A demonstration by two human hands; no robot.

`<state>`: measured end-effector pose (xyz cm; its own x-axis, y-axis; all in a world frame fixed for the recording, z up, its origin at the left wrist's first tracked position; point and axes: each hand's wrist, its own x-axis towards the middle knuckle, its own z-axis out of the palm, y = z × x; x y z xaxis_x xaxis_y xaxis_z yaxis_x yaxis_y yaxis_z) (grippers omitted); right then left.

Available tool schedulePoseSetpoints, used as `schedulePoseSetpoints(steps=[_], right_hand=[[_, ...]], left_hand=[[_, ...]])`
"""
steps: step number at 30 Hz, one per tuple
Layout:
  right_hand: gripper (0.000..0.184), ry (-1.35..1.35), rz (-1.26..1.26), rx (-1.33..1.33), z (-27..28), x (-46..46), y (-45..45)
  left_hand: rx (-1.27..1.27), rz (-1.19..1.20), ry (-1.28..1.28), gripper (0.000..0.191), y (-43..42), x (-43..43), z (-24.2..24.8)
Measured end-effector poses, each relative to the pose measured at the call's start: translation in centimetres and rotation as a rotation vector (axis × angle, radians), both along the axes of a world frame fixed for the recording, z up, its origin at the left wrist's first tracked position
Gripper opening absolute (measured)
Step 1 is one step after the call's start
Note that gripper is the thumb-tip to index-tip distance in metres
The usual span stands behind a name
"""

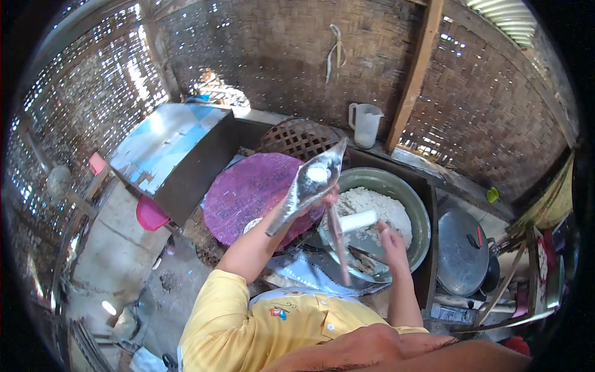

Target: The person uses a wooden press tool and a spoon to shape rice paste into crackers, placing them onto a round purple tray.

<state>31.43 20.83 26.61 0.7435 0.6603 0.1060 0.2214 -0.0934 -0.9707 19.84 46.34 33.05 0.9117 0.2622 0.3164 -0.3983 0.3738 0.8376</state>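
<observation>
My left hand is raised at the near left rim of a large green basin, gripping a clear plastic bag with a little white stuff inside. A long brownish strip hangs below this hand; its material is unclear. In the basin lies a heap of white crumbly, flour-like material. A white cylinder shows over the heap, its left end hidden behind the strip. Close to its right end are the fingertips of my right hand; whether they touch it is unclear. Dark, thin pieces show below, partly hidden.
A purple round cover lies left of the basin, before a woven bamboo basket. Behind stands a plastic measuring jug. A lidded metal pan is at right. A blue-and-white topped box stands at left.
</observation>
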Motion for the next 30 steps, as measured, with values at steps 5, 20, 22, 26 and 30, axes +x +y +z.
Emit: schedulePoseSetpoints(steps=[5,20,22,26,30], right_hand=[[0.077,1.370,0.492,0.333,6.5,-9.5,5.1],[0.083,-0.135,0.447,0.377,12.8,-9.3,8.5],[0.080,-0.497,0.455,0.281,14.2,-10.0,8.8],[0.073,-1.133,0.457,0.171,16.6,-13.4,9.8],[0.072,-1.169,0.468,0.113,17.2,-15.0,11.1]], left_hand=[[-0.018,-0.077,-0.316,0.039,-2.2,-2.4,2.8],[1.260,0.429,0.295,0.055,0.3,-13.0,3.2],[1.356,0.572,0.204,0.045,1.0,-13.3,3.5],[1.264,0.487,0.076,0.037,3.1,-13.1,3.3],[1.148,0.500,-0.114,0.038,3.5,-13.3,4.1]])
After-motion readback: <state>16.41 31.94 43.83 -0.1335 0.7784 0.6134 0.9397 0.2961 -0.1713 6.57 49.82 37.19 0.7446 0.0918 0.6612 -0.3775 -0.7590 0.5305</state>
